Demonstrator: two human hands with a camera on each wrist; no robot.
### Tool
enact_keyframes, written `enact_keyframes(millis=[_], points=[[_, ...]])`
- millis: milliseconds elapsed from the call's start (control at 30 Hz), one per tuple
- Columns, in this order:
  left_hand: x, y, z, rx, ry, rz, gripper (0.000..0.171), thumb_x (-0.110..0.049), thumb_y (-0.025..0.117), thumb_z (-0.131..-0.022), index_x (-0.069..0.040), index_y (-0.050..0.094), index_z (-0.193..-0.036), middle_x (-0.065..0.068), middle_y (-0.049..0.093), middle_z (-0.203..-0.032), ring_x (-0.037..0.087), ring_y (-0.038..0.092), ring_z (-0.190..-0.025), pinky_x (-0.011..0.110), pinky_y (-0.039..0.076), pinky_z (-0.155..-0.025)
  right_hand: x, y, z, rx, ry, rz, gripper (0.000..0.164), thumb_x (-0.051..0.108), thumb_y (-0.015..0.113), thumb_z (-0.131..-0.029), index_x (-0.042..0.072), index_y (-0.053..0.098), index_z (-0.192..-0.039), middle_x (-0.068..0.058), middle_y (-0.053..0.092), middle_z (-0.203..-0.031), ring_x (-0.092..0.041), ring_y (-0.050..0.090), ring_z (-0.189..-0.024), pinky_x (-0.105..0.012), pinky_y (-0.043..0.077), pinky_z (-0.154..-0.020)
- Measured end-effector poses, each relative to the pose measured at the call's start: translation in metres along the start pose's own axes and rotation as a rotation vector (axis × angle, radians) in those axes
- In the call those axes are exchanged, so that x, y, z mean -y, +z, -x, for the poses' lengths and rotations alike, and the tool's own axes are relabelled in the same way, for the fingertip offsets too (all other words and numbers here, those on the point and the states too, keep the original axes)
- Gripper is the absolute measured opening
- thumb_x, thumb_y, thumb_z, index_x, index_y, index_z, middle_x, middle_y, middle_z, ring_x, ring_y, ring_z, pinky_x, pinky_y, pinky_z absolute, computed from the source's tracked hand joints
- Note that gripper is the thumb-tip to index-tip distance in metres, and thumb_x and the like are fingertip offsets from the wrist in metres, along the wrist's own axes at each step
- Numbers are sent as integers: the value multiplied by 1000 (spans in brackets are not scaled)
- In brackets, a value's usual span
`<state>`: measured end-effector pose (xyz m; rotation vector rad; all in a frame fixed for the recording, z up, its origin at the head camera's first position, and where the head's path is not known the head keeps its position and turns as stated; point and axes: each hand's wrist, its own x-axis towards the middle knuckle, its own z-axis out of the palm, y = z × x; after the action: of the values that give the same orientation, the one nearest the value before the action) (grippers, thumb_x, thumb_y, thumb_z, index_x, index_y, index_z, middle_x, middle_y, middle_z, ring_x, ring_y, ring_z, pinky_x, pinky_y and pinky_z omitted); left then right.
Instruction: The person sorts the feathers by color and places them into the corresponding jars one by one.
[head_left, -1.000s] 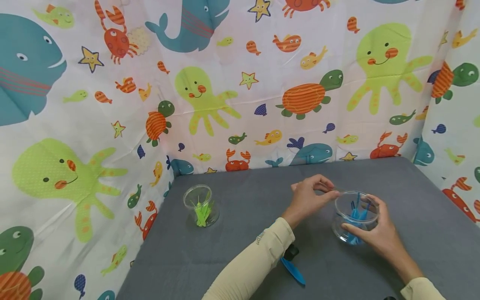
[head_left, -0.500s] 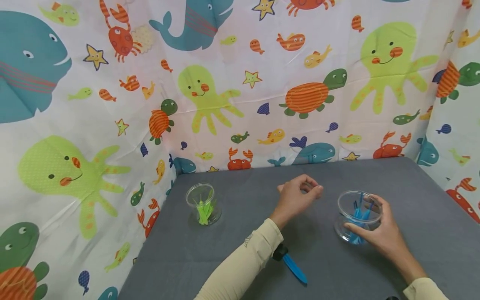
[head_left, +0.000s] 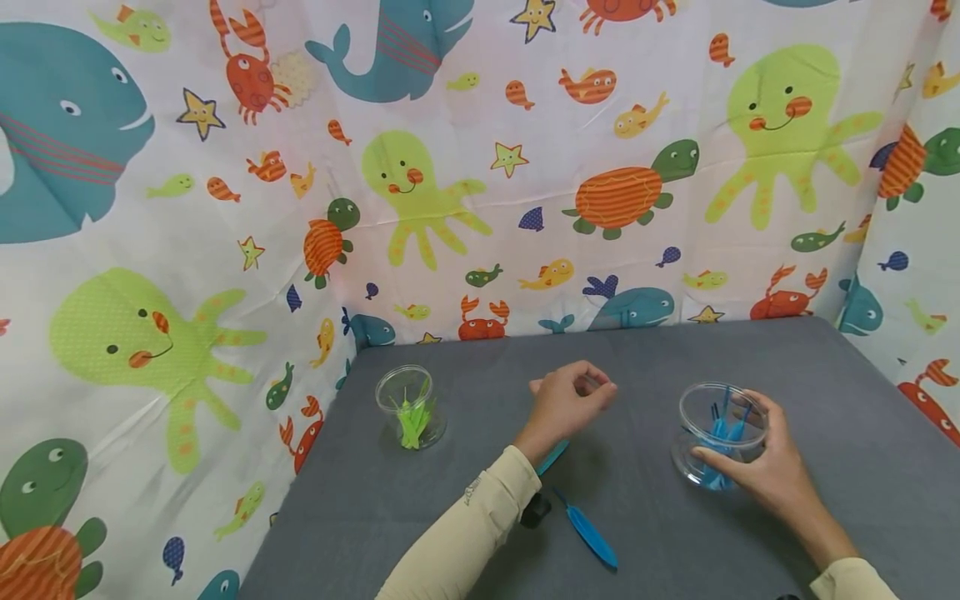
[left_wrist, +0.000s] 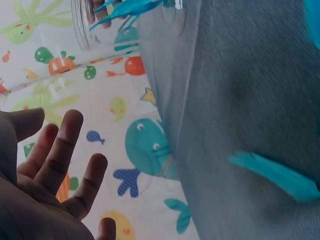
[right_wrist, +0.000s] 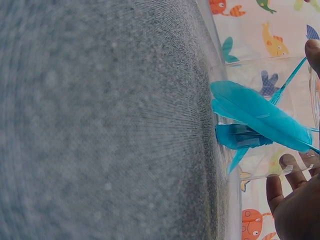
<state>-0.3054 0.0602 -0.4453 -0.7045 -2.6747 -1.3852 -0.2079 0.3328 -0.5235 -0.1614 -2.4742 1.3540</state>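
Observation:
My right hand [head_left: 772, 471] grips the side of a clear plastic jar [head_left: 684, 457], thumb in front, fingers behind. Inside it stand several blue feathers [head_left: 723, 435], seen large through the wall in the right wrist view [right_wrist: 257, 112]. Left of the jar, above the table, my left hand [head_left: 566, 404] has loosely bent fingers and holds nothing; the left wrist view shows its thumb apart from the fingers. Below it, a blue feather [head_left: 592, 537] lies on the table. A second blue feather [head_left: 553, 458] lies partly hidden behind the left wrist.
Another clear jar [head_left: 384, 404] with several green feathers [head_left: 412, 425] stands at the back left of the grey table [head_left: 465, 492]. A curtain [head_left: 457, 275] printed with sea animals hangs behind the table and along its sides.
My left hand has moved left, away from the jar's rim. A second blue feather has come into view behind the left wrist. The right hand keeps its grip on the jar.

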Motion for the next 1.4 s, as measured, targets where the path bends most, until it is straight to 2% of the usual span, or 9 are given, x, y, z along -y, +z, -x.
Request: enact_keyframes(millis=[200, 300, 433, 667, 867, 1033, 1267, 1400], points=[[17, -12, 5, 95, 71, -89, 8, -31, 68, -98, -33, 75, -95, -23, 70, -80, -6, 61, -79, 50, 22, -99, 0, -1, 0, 3, 1, -3, 117, 35, 87, -81, 6, 7, -161, -36, 25, -156, -59, 31, -135, -84, 24, -101], [28, -16, 7, 151, 114, -130, 16, -20, 64, -100, -30, 77, -97, -22, 73, -87, -7, 62, -89, 50, 22, -100, -1, -1, 0, 6, 6, 1, 117, 35, 87, -81, 6, 6, -161, -37, 24, -156, -60, 30, -135, -84, 23, -100], [45, -20, 11, 234, 146, -158, 32, -4, 57, -97, -29, 77, -103, -22, 74, -96, -1, 59, -104, 49, 22, -104, -1, -1, 0, 7, 12, 10, 117, 35, 87, -81, 8, 7, -161, -37, 24, -157, -60, 30, -135, -84, 24, -100], [73, -25, 20, 384, 146, -211, 58, 12, 49, -92, -36, 71, -117, -26, 69, -115, 4, 50, -117, 47, 23, -110, 0, -1, 0, 11, 13, 18, 117, 36, 87, -81, 9, 7, -161, -37, 25, -157, -59, 32, -136, -84, 25, -100], [100, -23, 24, 460, 152, -256, 70, 17, 48, -87, -39, 67, -126, -28, 67, -121, 6, 49, -114, 41, 22, -100, 1, -1, 0, 8, 7, 11, 117, 35, 87, -81, 9, 7, -161, -36, 25, -157, -59, 31, -136, -84, 24, -101], [106, -23, 29, 474, 161, -295, 67, 13, 50, -89, -39, 65, -129, -26, 67, -122, 9, 47, -110, 40, 18, -94, 1, -1, 1, 4, 3, 6, 117, 35, 88, -80, 9, 7, -161, -36, 25, -157, -59, 31, -136, -84, 23, -101], [114, -28, 31, 411, 198, -467, 58, 0, 64, -89, -42, 65, -130, -18, 68, -119, 8, 45, -107, 42, 21, -93, 2, 0, 1, 6, 16, 19, 117, 36, 87, -81, 9, 6, -161, -37, 24, -158, -60, 30, -137, -83, 23, -102], [119, -35, 34, 409, 180, -529, 58, -4, 70, -85, -40, 65, -130, -16, 68, -118, 8, 46, -104, 43, 22, -91, 2, -1, 1, 1, 7, 4, 116, 34, 88, -81, 10, 7, -161, -36, 26, -157, -59, 31, -137, -83, 23, -102]])
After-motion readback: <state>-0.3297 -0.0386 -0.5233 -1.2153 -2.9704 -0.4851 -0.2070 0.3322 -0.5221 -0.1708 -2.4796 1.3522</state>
